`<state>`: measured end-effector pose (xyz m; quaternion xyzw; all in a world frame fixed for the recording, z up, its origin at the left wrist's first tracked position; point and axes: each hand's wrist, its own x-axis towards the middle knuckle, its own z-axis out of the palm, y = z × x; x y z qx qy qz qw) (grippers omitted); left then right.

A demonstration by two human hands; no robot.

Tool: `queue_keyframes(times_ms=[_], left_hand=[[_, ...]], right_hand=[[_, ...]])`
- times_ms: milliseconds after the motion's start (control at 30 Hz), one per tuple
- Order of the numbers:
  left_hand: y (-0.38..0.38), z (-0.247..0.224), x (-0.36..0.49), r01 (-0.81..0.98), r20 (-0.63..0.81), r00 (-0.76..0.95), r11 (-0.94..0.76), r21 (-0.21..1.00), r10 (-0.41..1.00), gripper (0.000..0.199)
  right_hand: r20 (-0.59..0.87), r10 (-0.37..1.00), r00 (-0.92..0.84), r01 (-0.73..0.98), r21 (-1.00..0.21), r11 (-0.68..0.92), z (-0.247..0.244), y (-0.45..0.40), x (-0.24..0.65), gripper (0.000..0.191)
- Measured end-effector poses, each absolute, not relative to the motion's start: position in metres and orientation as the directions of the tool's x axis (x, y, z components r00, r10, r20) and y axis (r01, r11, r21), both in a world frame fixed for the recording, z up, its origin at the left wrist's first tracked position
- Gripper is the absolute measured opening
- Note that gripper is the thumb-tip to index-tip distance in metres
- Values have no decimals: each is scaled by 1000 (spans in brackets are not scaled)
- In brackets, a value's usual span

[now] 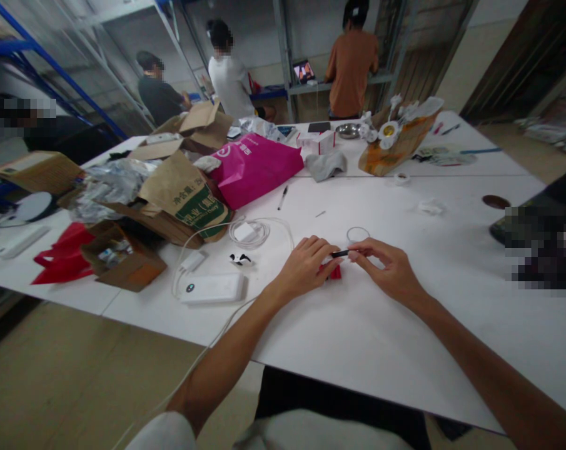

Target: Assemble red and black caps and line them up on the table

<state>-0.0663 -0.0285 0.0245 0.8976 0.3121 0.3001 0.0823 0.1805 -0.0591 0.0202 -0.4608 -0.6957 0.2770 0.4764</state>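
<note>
Above a white, flat-topped desk (pixel 386 350), toward its near edge, the left hand (pixel 306 264) grasps one end of a slim black bar-shaped object (pixel 340 254) between thumb and fingers; the right hand (pixel 384 265) pinches the opposite end with thumb and fingertips. The bar-shaped object spans the short gap between them. A small bright-red object (pixel 336 273) shows just below it, beside the left hand; whether that hand touches it cannot be told. A thin, pale ring-shaped loop (pixel 358 228) lies just beyond the right hand, on the side toward the far edge.

Left of the left hand, near the desk's near edge, lies a white rectangular power bank (pixel 217 289) with a small dark round display; beyond it are a small black-and-white object (pixel 241 259) and a coiled white cable (pixel 266 236) with a white block-shaped adapter (pixel 244 232) amid its loops. A slender black pen (pixel 283 197) lies farther toward the far edge, near a bright magenta bag (pixel 259 169) with white lettering; a grey cloth (pixel 326 165) lies beside that bag. Toward the desk's left end stand a brown paper bag with green printing (pixel 184 190), an open brown cardboard box (pixel 139 270) and a crumpled red bag (pixel 67 257), the last two close to the near edge. Beyond the far edge, a person in an orange-brown shirt (pixel 354 65) is seen from behind
</note>
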Motion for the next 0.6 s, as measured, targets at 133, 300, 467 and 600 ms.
queue_keyframes(times_ms=[133,300,467,600], left_hand=[[-28,23,-67,509,485,625,-790,340,612,29],[-28,22,-66,499,493,628,-798,339,602,24],[-28,22,-66,495,509,633,-811,313,583,24],[-29,23,-66,499,511,634,-812,304,580,26]], right_hand=[[416,900,-132,391,-813,433,22,-60,179,25],[410,902,-134,391,-815,428,19,-59,180,28],[378,917,-124,397,-828,395,13,-59,182,27],[384,915,-122,393,-828,400,13,-58,182,25]])
